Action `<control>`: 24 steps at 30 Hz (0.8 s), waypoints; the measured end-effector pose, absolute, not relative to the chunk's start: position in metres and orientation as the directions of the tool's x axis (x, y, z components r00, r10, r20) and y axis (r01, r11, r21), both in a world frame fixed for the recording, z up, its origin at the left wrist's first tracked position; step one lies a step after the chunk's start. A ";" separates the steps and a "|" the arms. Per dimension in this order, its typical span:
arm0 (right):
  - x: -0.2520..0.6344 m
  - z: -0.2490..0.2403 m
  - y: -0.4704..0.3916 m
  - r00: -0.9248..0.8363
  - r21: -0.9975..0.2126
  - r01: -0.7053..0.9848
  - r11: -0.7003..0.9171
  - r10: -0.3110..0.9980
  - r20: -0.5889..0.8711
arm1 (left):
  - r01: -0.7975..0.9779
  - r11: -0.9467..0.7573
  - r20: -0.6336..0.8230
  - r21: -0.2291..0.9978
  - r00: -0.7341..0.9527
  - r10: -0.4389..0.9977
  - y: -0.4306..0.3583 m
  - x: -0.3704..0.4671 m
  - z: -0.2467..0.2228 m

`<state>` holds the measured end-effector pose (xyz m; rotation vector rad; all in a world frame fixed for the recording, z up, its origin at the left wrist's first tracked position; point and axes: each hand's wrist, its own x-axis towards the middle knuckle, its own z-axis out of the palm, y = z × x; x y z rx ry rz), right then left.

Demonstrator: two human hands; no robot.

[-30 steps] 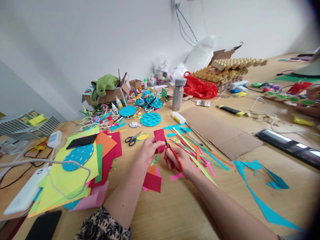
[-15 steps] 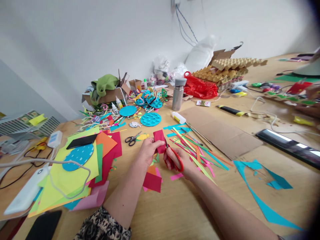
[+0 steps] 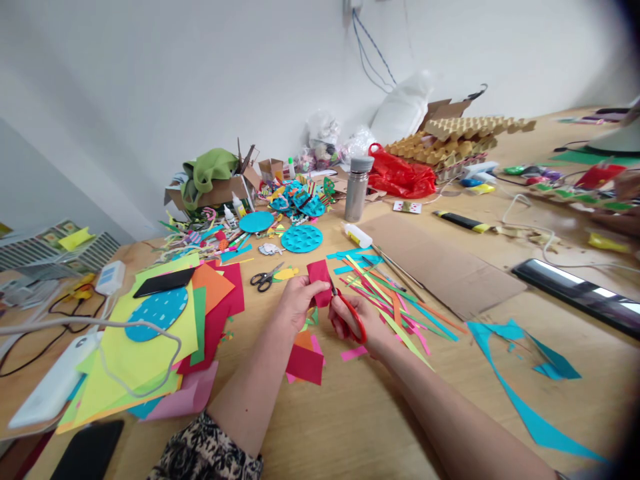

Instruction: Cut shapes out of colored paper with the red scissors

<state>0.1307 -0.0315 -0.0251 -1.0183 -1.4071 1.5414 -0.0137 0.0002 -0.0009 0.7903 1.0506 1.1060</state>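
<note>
Pinched in my left hand [image 3: 299, 301] is a small piece of dark red paper [image 3: 319, 272], held up over the table. My right hand [image 3: 357, 323] grips red-handled scissors [image 3: 356, 313], whose blades meet the right edge of that paper; how far apart the blades are is hard to see. Beneath my hands lie a red paper rectangle [image 3: 306, 365] and orange and pink scraps. Small green and orange bits are scattered nearby. To the right spreads a pile of coloured paper strips [image 3: 400, 307]. Black-handled scissors [image 3: 264, 279] rest on the table left of the held paper.
Stacked coloured paper sheets [image 3: 175, 360] carrying a black phone [image 3: 165, 283] lie left. Ahead are blue discs [image 3: 302, 239], a steel bottle [image 3: 356, 190] and a glue bottle [image 3: 358, 235]. Flat cardboard [image 3: 440, 267] and blue offcuts [image 3: 520, 393] lie right. Another person's hand [image 3: 627, 187] shows at the right edge.
Almost nothing differs. Both hands keep their places, with the scissors still at the edge of the red paper.
</note>
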 end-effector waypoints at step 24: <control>0.131 -0.023 -0.033 -0.365 -0.994 -0.041 -0.102 0.928 -0.080 | -0.313 0.270 -0.257 0.911 0.082 0.963 -0.002 -0.012 0.005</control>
